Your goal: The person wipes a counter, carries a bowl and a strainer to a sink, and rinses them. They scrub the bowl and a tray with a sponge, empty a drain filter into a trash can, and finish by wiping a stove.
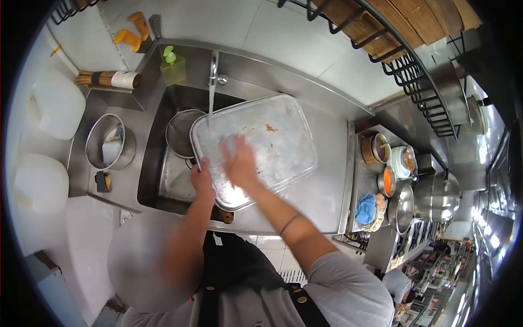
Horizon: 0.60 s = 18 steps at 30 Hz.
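You stand at a steel bench [321,196] with a deep sink [158,180] set into it, and you are in the middle of washing a large clear tray [272,147]. The tray lies tilted over the right part of the sink, its near corner toward you and its far side resting on the bench. Water runs from the tap [213,73] onto its upper left corner.

Your left hand [202,182] has its grip closed around the near left edge of the tray and keeps it steady. Your right hand [239,161] lies flat and open inside the tray and holds nothing that I can see; it is blurred, so I judge that it is rubbing the bottom.

The wash looks only partly done. Brown crumbs [269,128] remain near the far middle of the tray, and a cloudy film covers much of the bottom, so rubbing and rinsing are left.

Under the tray, in the sink, sits a round strainer [177,133]. On the left of the sink stands a small metal bowl [110,143], and a green soap bottle [172,66] stands behind the sink near the tap.
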Motion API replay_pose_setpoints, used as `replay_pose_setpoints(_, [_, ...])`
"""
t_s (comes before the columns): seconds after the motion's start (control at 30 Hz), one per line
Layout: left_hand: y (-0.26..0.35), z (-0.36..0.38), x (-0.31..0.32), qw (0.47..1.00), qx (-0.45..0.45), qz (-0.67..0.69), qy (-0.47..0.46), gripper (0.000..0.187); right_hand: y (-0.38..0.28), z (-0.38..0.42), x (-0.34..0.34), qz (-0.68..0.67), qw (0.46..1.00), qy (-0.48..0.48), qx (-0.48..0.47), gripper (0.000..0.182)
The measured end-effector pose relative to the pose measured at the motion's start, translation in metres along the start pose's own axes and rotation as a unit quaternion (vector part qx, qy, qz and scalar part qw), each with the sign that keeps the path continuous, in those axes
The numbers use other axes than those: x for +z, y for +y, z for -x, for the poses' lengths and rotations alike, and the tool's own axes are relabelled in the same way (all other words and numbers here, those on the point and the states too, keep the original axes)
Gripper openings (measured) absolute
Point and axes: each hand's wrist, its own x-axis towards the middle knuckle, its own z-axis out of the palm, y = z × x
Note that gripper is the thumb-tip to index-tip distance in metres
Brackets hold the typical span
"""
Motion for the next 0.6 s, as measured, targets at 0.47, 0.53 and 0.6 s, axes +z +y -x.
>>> replay_pose_setpoints(0.47, [0.033, -0.015, -0.005, 0.984, -0.104, 0.044, -0.14, 0.038, 0.067, -0.064, -0.035, 0.116, 0.974, 0.039, 0.192, 0.064])
replay_pose_setpoints(0.53, [0.045, -0.013, -0.002, 0.979, -0.131, 0.041, -0.15, 0.041, 0.0, -0.074, -0.006, 0.068, 0.992, 0.034, 0.099, 0.06])
replay_pose_setpoints(0.6, [0.054, -0.025, -0.005, 0.963, -0.193, 0.126, -0.139, 0.044, -0.066, -0.051, 0.002, 0.034, 0.997, 0.008, 0.074, 0.062])
